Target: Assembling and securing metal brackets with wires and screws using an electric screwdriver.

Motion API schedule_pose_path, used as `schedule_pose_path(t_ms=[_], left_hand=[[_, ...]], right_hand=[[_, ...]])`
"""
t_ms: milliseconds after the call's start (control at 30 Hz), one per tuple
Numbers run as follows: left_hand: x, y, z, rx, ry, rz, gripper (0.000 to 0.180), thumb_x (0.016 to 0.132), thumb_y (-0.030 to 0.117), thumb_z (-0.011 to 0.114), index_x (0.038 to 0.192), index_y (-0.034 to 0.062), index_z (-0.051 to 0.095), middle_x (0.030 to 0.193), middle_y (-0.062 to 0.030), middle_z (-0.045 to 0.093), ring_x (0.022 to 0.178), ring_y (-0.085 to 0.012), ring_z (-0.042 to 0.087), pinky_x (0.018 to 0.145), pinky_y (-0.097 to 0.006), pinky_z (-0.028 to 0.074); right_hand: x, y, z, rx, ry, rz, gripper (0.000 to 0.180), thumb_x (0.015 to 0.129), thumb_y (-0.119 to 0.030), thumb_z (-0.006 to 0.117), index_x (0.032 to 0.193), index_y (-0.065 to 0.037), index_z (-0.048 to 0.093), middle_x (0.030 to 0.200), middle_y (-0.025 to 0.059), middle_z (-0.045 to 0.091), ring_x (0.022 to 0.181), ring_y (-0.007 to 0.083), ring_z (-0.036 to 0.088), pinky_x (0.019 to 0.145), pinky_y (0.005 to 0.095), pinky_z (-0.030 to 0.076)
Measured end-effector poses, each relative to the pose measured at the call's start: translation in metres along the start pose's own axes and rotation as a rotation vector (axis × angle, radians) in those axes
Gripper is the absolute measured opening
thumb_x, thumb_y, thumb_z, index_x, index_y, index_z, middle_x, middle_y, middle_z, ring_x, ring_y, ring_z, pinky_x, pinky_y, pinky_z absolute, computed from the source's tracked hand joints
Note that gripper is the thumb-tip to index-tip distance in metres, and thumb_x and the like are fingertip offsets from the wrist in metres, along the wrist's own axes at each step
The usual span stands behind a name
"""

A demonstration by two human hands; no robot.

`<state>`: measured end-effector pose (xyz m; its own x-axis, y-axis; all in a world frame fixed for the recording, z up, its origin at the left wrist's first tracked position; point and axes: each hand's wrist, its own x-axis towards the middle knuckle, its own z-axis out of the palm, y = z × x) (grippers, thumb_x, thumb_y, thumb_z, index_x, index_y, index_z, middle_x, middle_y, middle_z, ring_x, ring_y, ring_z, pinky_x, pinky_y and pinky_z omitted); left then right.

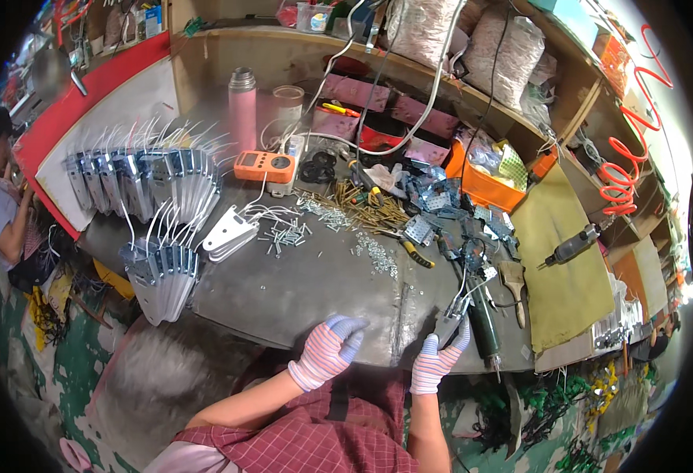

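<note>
Both my hands wear striped knit gloves. My left hand (329,351) is over the front edge of the grey worktable (283,296), its fingers slightly bent and apart, with nothing visible in them. Farther right, my right hand (438,363) grips a small grey part (446,322) with pale wires running up from it; its exact kind I cannot make out. Just right of that hand lies a dark green cylindrical tool (484,327), its tip toward the table's front edge. Beyond it are a flat paintbrush (513,292) and a heap of blue-grey metal brackets (441,197).
White wired plates stand in rows (141,177) and a nearer cluster (159,276) at left. Screws (287,234), nuts (375,254) and yellow-handled pliers (417,254) lie mid-table. An orange meter (265,166), pink flask (242,110) and orange bin (488,185) stand behind; a power screwdriver (571,246) is at right.
</note>
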<state>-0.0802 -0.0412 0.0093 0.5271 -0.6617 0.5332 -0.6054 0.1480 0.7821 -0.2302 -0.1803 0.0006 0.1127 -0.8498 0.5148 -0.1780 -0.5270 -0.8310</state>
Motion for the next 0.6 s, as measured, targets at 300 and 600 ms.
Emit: schedule_pose_path(t_ms=[300,600], left_hand=[[-0.003,-0.002,0.003,0.055,0.065,0.077,0.019,0.085,0.008,0.063,0.105,0.0066,0.063,0.084,-0.012,0.06,0.072,-0.0318,0.058,0.065,-0.039,0.048],[-0.009,-0.004,0.005,0.06,0.07,0.089,0.022,0.085,0.009,0.061,0.107,0.0068,0.064,0.088,-0.0118,0.061,0.074,-0.0318,0.058,0.066,-0.039,0.048]], right_hand=[[-0.001,0.005,-0.005,-0.03,0.001,0.026,0.066,0.074,0.001,0.047,0.14,0.002,0.034,0.139,0.0163,0.042,0.13,0.0285,0.038,0.113,0.0387,0.025],[-0.004,0.006,-0.005,-0.017,-0.034,-0.024,0.068,0.076,0.0,0.048,0.142,0.001,0.03,0.142,0.015,0.039,0.132,0.028,0.037,0.113,0.0397,0.026]])
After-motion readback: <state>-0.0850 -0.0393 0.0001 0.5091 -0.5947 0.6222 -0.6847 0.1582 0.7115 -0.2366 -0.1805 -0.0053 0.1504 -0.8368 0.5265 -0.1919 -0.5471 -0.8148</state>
